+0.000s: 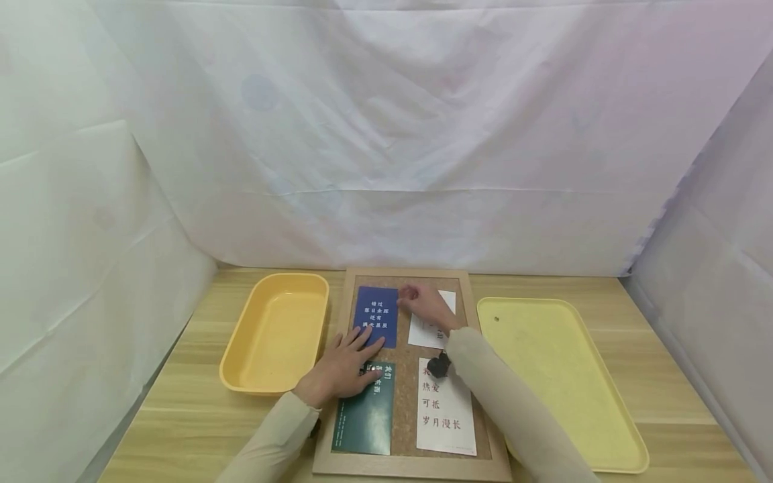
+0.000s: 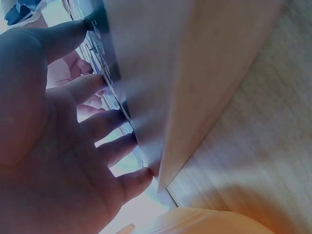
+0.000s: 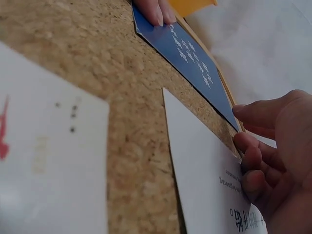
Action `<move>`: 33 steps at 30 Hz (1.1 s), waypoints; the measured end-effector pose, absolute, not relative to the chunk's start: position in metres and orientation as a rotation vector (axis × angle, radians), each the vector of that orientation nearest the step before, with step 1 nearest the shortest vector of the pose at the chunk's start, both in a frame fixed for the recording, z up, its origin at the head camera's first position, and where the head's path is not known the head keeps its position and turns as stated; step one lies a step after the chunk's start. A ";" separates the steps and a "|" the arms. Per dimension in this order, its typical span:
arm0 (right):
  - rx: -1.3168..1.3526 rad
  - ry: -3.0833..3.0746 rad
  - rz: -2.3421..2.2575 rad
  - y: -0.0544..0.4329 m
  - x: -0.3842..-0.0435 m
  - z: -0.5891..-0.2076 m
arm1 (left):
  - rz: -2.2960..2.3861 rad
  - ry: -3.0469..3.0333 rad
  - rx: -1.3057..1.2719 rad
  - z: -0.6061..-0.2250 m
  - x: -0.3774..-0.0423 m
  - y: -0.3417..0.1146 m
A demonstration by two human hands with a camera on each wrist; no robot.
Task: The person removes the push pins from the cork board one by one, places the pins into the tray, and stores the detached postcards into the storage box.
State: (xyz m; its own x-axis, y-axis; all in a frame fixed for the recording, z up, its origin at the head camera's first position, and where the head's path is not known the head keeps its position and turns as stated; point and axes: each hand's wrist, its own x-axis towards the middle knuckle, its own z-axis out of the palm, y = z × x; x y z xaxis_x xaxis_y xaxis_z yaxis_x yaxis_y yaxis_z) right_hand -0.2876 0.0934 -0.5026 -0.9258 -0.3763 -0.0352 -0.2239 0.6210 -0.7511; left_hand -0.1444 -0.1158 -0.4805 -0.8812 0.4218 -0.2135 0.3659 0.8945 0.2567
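Observation:
On a wood-framed corkboard (image 1: 406, 376) lie a blue card (image 1: 376, 302), a dark green card (image 1: 362, 419) and two white cards, the lower white card (image 1: 445, 429) bearing red writing. My left hand (image 1: 345, 369) rests with spread fingers across the bottom of the blue card and the top of the green one. My right hand (image 1: 425, 305) is at the blue card's upper right corner, thumb and curled index finger pinching there in the right wrist view. Its other fingers hang over the upper white card (image 3: 200, 161), partly covering it.
A deep yellow tray (image 1: 323, 335) stands left of the board. To the right lies a shallow pale yellow tray (image 1: 561, 376) with a tiny dark object (image 1: 496, 318) near its far left corner. White cloth (image 1: 386, 221) hangs behind the wooden table (image 1: 169, 422).

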 end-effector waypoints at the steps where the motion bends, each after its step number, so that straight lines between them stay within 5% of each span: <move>1: -0.489 2.652 -1.188 0.093 -0.288 -0.503 | 0.303 2.795 0.592 -0.480 -0.144 -0.116; 33: -0.474 2.712 -1.040 0.080 -0.295 -0.500 | 0.310 2.794 0.578 -0.480 -0.143 -0.117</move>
